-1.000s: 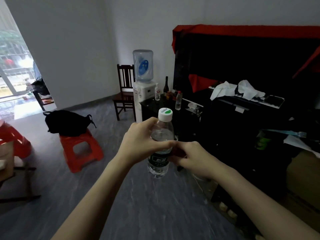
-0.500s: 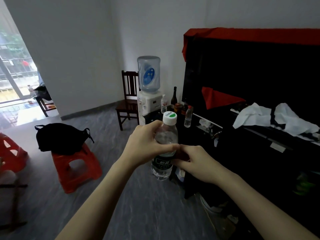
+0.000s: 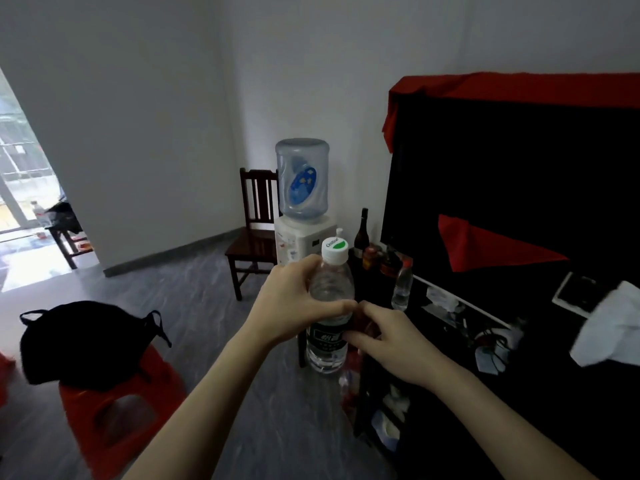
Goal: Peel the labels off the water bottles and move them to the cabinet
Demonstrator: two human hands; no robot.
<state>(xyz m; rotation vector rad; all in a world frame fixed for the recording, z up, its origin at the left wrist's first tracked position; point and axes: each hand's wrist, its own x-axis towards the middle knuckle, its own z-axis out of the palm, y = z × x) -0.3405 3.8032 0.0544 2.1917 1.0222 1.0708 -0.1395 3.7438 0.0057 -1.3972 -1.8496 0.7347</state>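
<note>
A clear water bottle (image 3: 329, 292) with a white and green cap is held upright in mid air at the centre of the head view. My left hand (image 3: 294, 303) grips its upper body. A dark label (image 3: 325, 336) wraps the lower half. My right hand (image 3: 384, 336) is at the right side of that label, fingers curled against it, pinching at its edge. A second small clear bottle (image 3: 401, 289) with a red cap stands on the low black cabinet (image 3: 450, 327) to the right.
A water dispenser (image 3: 303, 216), a wooden chair (image 3: 254, 233) and dark glass bottles (image 3: 362, 233) stand behind. Left on the floor is a red stool (image 3: 114, 420) with a black bag (image 3: 83, 341). A large black panel draped in red cloth (image 3: 519, 88) fills the right.
The view has moved closer to the cabinet and dispenser and turned right. Both hands keep the same hold on the bottle.
</note>
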